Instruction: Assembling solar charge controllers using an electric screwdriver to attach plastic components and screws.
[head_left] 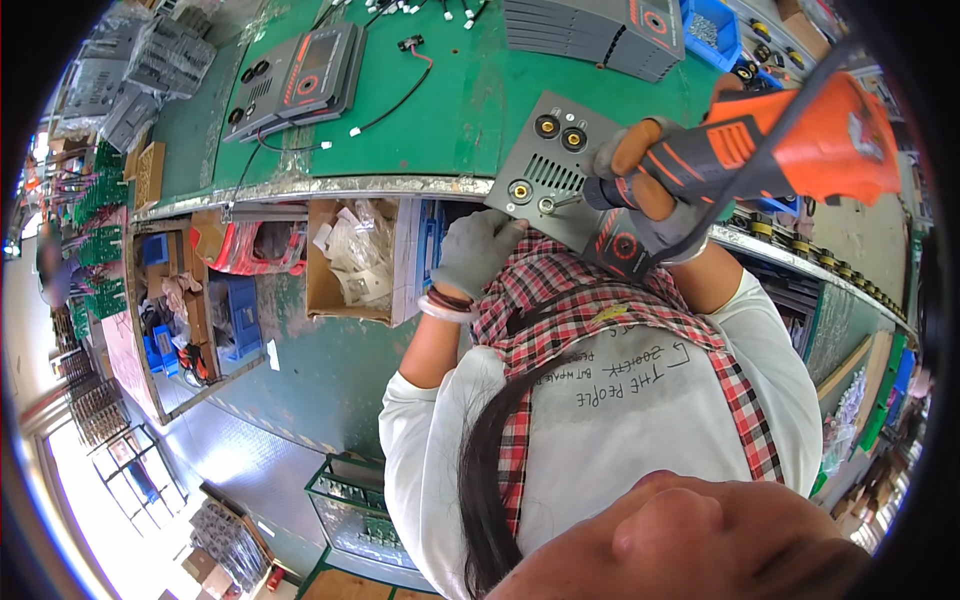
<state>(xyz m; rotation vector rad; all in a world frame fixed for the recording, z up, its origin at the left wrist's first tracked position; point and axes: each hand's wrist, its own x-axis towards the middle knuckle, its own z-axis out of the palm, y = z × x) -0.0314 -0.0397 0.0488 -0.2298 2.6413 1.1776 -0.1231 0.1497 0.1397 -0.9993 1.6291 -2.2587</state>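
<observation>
A grey metal front panel (515, 165) with vent slots and round black-and-brass sockets lies at the bench's near edge. My gloved left hand (468, 252) is closed at its near left corner, fingers curled against the edge. My gloved right hand (668, 222) is wrapped round the front of an orange and black power driver (735, 145), bare fingertips showing. The driver is tilted sideways, its bit pointing left at a round metal fitting (547, 205) below the vent slots. Whether the bit touches the fitting is hard to tell. A dark cable crosses in front of the driver.
Another grey panel unit (305, 80) with wires lies at the left on the green bench (450, 120). A stack of panels (590, 35) and a blue bin of screws (708, 35) stand at the back right. Below the bench sits a cardboard box (325, 285) of parts.
</observation>
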